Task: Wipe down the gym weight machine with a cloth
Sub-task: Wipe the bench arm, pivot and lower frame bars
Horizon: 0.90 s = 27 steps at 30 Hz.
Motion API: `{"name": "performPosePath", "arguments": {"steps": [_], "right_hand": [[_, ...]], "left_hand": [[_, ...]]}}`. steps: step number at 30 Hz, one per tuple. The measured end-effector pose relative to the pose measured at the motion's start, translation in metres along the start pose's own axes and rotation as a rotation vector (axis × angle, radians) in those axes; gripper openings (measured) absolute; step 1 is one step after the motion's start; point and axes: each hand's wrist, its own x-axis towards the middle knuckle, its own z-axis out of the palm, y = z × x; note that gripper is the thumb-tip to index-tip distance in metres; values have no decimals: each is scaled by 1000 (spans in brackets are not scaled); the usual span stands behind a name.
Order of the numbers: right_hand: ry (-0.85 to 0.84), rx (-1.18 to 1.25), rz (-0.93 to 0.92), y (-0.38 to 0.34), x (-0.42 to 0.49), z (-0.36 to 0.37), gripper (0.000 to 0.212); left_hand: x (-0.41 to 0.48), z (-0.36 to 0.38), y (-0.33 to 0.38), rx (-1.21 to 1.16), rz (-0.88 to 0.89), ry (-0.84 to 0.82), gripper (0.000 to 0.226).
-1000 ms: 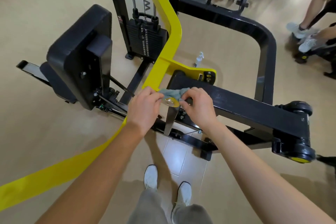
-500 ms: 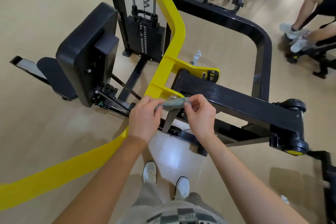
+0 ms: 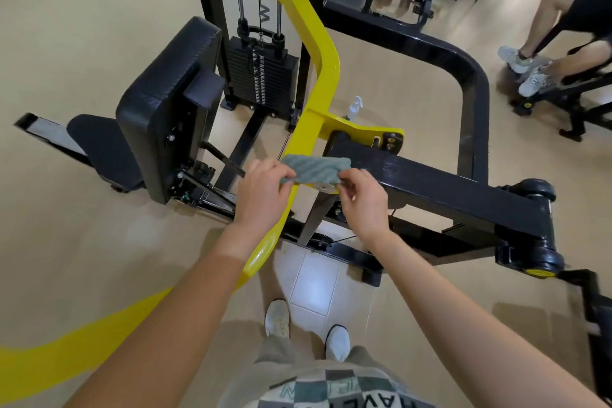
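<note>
A grey-green cloth (image 3: pixel 314 169) is stretched flat between my two hands above the weight machine. My left hand (image 3: pixel 265 192) pinches its left end and my right hand (image 3: pixel 364 200) pinches its right end. Under the cloth lies the joint where the yellow lever arm (image 3: pixel 318 76) meets the black frame beam (image 3: pixel 447 182). A round metal cap (image 3: pixel 326 187) shows just below the cloth. The black back pad (image 3: pixel 165 103) and the weight stack (image 3: pixel 261 76) are to the left and behind.
A white spray bottle (image 3: pixel 354 108) stands on the floor behind the yellow arm. A black curved frame tube (image 3: pixel 473 103) wraps round at right. Another person's legs and shoes (image 3: pixel 526 69) rest on a neighbouring machine at upper right. My own feet (image 3: pixel 308 331) stand on pale tiles.
The cloth was bunched over the metal cap; my hands have lifted it and spread it out flat between them. The view has pulled back a little.
</note>
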Motion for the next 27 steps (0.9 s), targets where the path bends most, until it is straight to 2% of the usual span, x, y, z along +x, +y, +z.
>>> {"name": "performPosePath", "arguments": {"steps": [4,8,12,17,19,23,27], "right_hand": [[-27,38,95,6,-32,19,13],[-40,160,345,25,-69,37,11],[61,376,585,43,-95,40,16],[190,571,734,71,-100,54,26],[214,662,740,81,-92,63,23],[273,726,613,96,-71,85,16],[275,712,357,110,-54,114,35]], "left_hand": [[-26,11,6,108,87,68,6],[-56,25,27,183,162,-27,8],[-74,41,42,139,101,-72,5],[-74,73,54,68,-85,-18,15],[-73,98,45,19,-149,41,10],[-57,143,18,-153,-317,169,8],[-32,179,5,-355,-349,371,9]]}}
